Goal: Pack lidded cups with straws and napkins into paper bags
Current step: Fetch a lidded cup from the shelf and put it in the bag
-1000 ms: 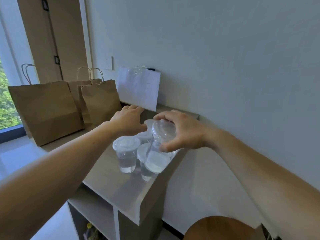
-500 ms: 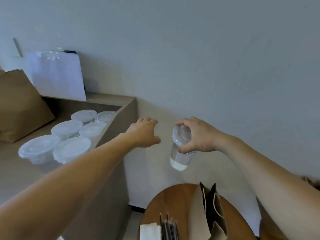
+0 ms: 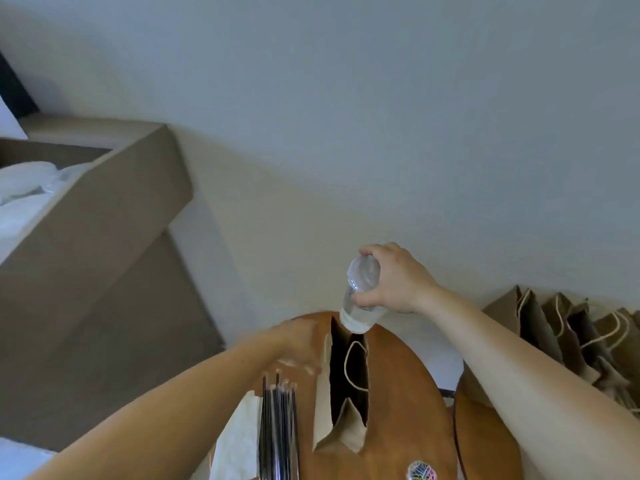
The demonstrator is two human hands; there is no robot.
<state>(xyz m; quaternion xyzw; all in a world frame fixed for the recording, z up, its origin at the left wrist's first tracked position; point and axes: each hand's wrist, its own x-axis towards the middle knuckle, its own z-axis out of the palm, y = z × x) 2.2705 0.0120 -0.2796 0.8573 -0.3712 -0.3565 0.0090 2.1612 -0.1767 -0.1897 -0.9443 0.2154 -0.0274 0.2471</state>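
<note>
Far left of both hands, the remaining lidded cups [image 3: 24,188] sit on the higher table [image 3: 104,209]. They are now at the edge of view, since the person has turned toward the round wooden table [image 3: 408,393]. The left hand [image 3: 298,344], among those cups a second ago, has come down to the left wall of the open paper bag [image 3: 322,410]. Motion smears it, so I cannot tell whether its fingers pinch the paper or only touch it. Just below that hand lie the napkins [image 3: 239,441] and the dark straws [image 3: 278,427]. To its right, the right hand [image 3: 394,282] is clamped round the upper part of the lidded cup [image 3: 360,299], fingers and thumb curled near the lid. The cup, lifted from the cluster and carried across, now hangs tilted with its base at the bag's far rim. Lowering it in looks like the step in hand, with a straw and napkin to follow. Further right of that hand, spare paper bags [image 3: 561,327] lean by the wall.
</note>
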